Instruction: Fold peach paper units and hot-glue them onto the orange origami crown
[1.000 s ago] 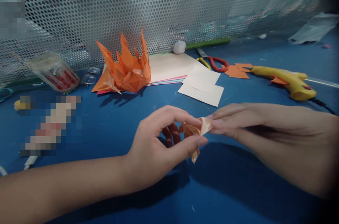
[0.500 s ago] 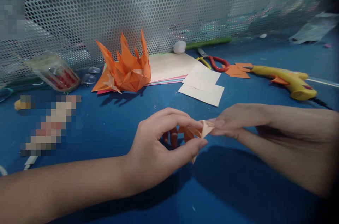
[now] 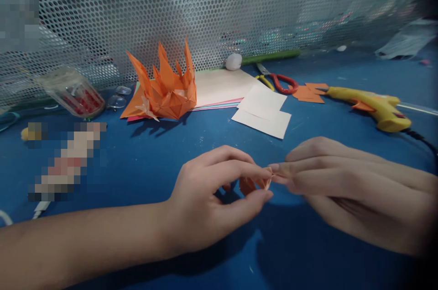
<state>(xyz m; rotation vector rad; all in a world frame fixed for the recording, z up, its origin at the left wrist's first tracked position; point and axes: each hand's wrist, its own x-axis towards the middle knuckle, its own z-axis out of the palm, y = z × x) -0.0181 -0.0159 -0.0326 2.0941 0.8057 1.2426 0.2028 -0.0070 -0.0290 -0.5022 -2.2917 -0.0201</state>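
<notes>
A small folded piece of pale orange paper is held between both hands above the blue table, much of it hidden by fingers. My left hand curls round it, thumb below and fingers above and behind. From the other side my right hand pinches the paper's edge between thumb and fingertips. Beyond the hands stands an orange folded-paper piece with tall pointed spikes. A small pale paper shape rests against its front left.
White paper squares lie on a stack of larger sheets. Further right are red-handled scissors, orange paper squares and a yellow glue gun with a cord. A clear jar lies at left. Perforated metal mesh walls the back.
My right hand has turned, its fingers now coming over the paper's edge. Both hands sit slightly lower, and the paper has tilted so less of its pale face shows.
</notes>
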